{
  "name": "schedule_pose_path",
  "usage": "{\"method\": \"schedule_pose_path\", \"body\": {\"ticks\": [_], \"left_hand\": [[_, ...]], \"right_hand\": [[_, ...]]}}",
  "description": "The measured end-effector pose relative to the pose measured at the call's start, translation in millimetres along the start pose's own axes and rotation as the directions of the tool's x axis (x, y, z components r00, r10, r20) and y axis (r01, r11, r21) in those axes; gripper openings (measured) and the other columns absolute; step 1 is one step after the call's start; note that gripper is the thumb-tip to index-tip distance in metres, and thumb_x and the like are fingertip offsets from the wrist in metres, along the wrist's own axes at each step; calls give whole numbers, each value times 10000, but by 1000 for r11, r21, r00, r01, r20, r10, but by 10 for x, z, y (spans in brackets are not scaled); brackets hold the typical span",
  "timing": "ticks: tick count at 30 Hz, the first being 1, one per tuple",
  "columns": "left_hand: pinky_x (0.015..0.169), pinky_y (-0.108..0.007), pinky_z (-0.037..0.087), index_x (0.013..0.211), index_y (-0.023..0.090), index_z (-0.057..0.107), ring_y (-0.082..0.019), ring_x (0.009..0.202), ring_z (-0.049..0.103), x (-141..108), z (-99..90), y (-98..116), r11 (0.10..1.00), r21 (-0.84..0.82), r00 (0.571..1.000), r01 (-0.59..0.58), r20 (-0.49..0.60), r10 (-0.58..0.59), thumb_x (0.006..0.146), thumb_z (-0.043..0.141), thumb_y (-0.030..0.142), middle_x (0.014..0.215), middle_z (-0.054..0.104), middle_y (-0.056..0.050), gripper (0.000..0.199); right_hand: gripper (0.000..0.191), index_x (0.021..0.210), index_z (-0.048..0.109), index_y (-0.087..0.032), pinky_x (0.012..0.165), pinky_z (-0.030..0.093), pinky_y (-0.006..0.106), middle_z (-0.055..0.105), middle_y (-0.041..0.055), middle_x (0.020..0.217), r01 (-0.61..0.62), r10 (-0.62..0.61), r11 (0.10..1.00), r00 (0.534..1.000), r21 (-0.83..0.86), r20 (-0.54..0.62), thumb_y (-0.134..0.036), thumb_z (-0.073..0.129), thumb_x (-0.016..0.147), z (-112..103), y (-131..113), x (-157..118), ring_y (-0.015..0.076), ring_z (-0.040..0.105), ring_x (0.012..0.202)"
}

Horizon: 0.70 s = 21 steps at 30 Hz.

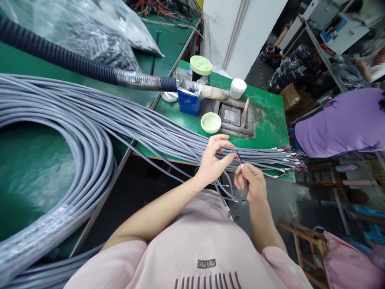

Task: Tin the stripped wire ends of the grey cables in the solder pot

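My right hand [252, 180] is closed around the stripped end of a grey multi-core cable [246, 192], which loops down below the fingers. From the white band at that end, thin coloured wires [238, 157] stick up and to the left. The thumb and a finger of my left hand [212, 160] close on the tips of these wires, while its other fingers are spread. Just behind both hands lies a thick bundle of grey cables [168, 132], their stripped ends [293, 158] fanning out at the table's right edge.
A solder pot [231, 115] is set in the green table, with a pale green lid [211, 123], white jar [238, 88] and blue box [188, 101] around it. A black hose [90, 66] crosses above. A person in purple [345, 120] is at the right.
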<state>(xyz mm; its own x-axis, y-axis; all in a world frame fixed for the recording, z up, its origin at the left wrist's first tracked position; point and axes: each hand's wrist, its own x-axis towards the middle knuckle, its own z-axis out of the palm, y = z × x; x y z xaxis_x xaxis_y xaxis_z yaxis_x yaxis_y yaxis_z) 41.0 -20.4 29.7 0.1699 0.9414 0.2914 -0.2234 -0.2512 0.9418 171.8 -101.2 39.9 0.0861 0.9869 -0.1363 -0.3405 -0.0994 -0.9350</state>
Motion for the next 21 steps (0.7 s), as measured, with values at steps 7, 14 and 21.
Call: {"method": "schedule_pose_path", "body": {"ticks": [7,14,21], "left_hand": [[865,-301,468,943,201,631,-206,1122,541,24,-24,6,999,38,999,8,-48,-6,740,724,242,1210,546,-86,226],[1028,-386,400,826,195,699,-225,1167,527,-30,-43,61,1000,14,1000,7,-22,-6,782,684,219,1146,563,-84,52],[1029,-388,402,780,196,714,-219,1118,559,-14,-42,105,993,-57,994,105,18,-104,763,734,303,1124,609,-81,110]], "right_hand": [[264,746,649,-161,385,306,208,453,-63,378,-16,16,999,1000,-28,-23,-406,648,844,-1,2,4,73,375,337],[260,747,653,-161,391,305,208,458,-63,383,-6,5,999,1000,-39,-18,-397,638,854,31,0,14,70,367,341],[252,749,653,-163,400,311,212,465,-62,388,-18,17,999,1000,-46,-20,-392,640,854,54,3,8,71,368,347]]}}
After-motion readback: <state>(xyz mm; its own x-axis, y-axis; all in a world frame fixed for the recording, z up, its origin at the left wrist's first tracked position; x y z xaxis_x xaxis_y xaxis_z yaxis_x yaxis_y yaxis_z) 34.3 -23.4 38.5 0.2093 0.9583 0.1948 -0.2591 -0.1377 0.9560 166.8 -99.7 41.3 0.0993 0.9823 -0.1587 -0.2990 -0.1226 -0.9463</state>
